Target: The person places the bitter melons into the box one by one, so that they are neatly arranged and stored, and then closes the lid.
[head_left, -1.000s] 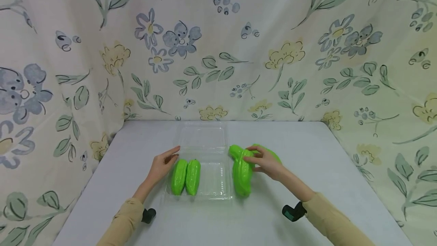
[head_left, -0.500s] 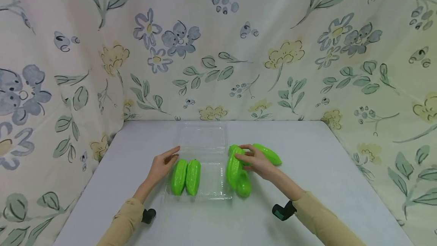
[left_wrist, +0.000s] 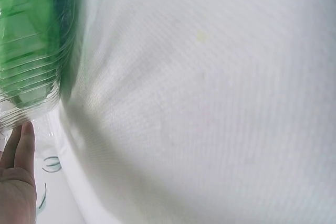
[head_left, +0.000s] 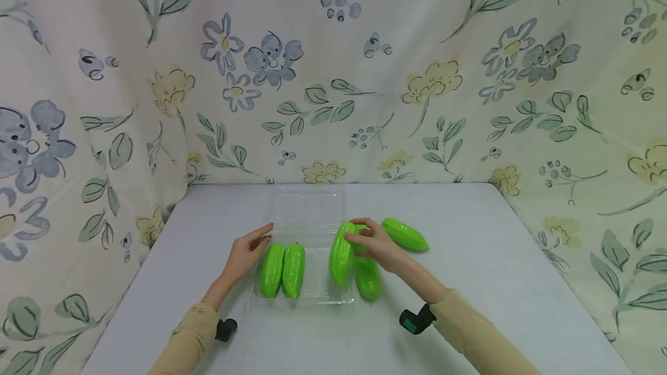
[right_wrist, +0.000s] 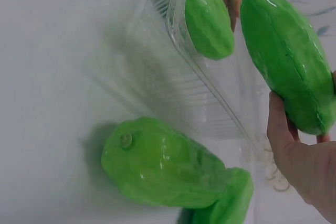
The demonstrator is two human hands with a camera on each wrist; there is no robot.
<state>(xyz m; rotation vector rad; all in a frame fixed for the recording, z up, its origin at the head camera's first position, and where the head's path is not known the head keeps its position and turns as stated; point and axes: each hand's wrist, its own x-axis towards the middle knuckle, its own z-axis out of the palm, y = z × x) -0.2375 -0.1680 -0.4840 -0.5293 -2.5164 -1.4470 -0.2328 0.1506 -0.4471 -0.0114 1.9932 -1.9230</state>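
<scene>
My right hand holds a long, glossy green gourd-like fruit over the right half of an open clear plastic clamshell box. In the right wrist view, my thumb and fingers grip this fruit at one end. Two similar fruits, a left one and a right one, lie side by side in the box's left half. My left hand touches the box's left side near the hinge. Its fingers look fairly straight against the box in the left wrist view.
Another green fruit lies just right of the box, with more green partly hidden behind my right hand. Farther back right lies one more fruit. The box's clear lid lies folded back on the white table. A floral curtain hangs behind.
My right hand has lifted the green fruit and carried it left, from beside the box to over its right half. My left hand stays in place.
</scene>
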